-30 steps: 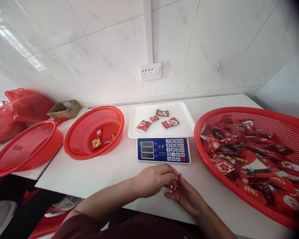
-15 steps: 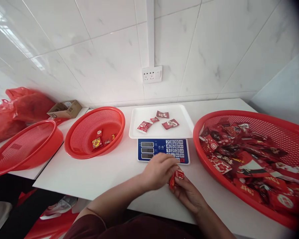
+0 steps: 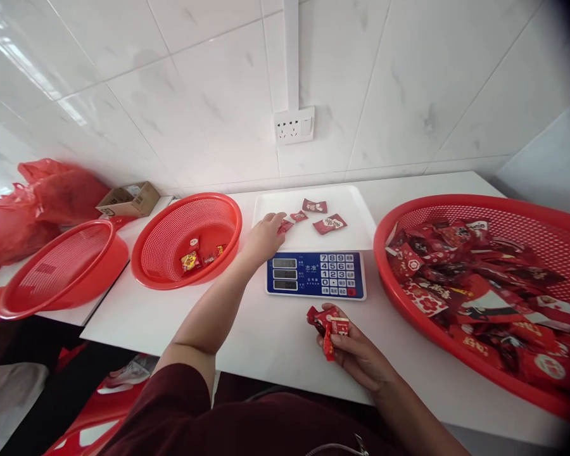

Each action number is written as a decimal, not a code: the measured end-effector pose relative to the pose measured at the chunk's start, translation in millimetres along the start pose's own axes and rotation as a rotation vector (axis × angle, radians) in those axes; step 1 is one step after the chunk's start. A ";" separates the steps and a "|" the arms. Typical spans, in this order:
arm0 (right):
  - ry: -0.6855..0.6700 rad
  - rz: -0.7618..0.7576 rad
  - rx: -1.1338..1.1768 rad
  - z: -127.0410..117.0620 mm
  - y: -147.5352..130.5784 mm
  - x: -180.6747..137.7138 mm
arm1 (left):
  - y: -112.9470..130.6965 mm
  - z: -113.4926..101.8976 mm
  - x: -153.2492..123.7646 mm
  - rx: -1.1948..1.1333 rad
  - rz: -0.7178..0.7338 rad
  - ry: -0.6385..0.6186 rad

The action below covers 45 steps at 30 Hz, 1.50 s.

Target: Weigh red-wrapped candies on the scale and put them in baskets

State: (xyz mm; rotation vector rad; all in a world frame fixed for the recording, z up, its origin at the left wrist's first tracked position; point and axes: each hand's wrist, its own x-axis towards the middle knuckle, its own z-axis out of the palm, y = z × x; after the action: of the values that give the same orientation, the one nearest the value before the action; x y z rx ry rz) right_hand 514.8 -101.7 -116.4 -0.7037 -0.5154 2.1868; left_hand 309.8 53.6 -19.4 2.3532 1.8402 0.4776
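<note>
My left hand reaches over the left side of the white scale tray, its fingers closed over a red candy packet lying there. Two more red packets lie on the tray further right. My right hand rests near the table's front edge, shut on a small bunch of red candy packets. The blue-faced electronic scale sits between my hands.
A big red basket full of red packets fills the right. A smaller red basket left of the scale holds a few candies. Another red basket, a cardboard box and red plastic bags sit far left.
My left hand left my right hand and reached forward to the scale tray, onto the leftmost packet. My right hand stayed near the front edge holding its packets.
</note>
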 end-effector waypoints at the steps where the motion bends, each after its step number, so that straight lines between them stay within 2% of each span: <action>1: 0.006 -0.002 -0.001 0.0 0.1 0.2 | 0.2 0.2 -0.2 -0.027 -0.001 0.007; 5: 0.023 -0.014 0.002 0.3 0.2 1.0 | 5.8 -14.1 -18.0 -0.139 0.018 0.106; 7: 0.053 -0.038 0.012 -0.5 0.2 1.6 | 12.3 -24.7 -40.4 -0.188 0.076 0.158; 9: 0.112 -0.080 0.026 -1.9 -0.1 2.5 | 19.6 -28.5 -69.0 -0.255 0.164 0.142; 12: 0.199 -0.160 0.037 -3.1 -0.5 4.3 | 28.3 -11.8 -111.0 -0.328 0.288 -0.022; 15: 0.251 -0.247 0.016 -1.1 0.1 6.2 | 33.9 20.3 -139.8 -0.290 0.298 -0.164; 18: 0.289 -0.313 -0.038 3.0 2.4 6.8 | 40.6 42.4 -152.9 -0.314 0.256 -0.184; 21: 0.298 -0.351 -0.153 6.4 5.1 6.2 | 48.9 48.2 -153.9 -0.508 0.171 -0.179; 25: 0.261 -0.370 -0.292 7.9 6.4 4.1 | 56.2 49.2 -144.8 -0.818 -0.017 -0.271; 28: 0.196 -0.370 -0.339 8.5 4.7 2.3 | 57.5 48.9 -135.5 -0.945 -0.111 -0.274; 34: 0.060 -0.386 -0.445 10.9 -1.5 3.9 | 56.3 37.5 -123.8 -1.211 -0.229 -0.401; 37: 0.059 -0.413 -0.456 12.9 -4.2 7.1 | 55.3 32.9 -121.8 -1.198 -0.199 -0.342; 41: 0.126 -0.456 -0.351 21.3 -11.4 10.5 | 52.5 28.4 -112.6 -1.105 -0.134 -0.203; 45: 0.187 -0.428 -0.203 29.2 -19.3 11.5 | 40.7 15.8 -80.7 -1.019 -0.163 0.018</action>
State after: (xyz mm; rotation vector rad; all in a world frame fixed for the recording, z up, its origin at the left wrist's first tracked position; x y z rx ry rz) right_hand 500.5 -84.8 -86.9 -0.8126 -0.7235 1.6681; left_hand 335.2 -32.8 -36.9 1.4885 1.2748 1.0830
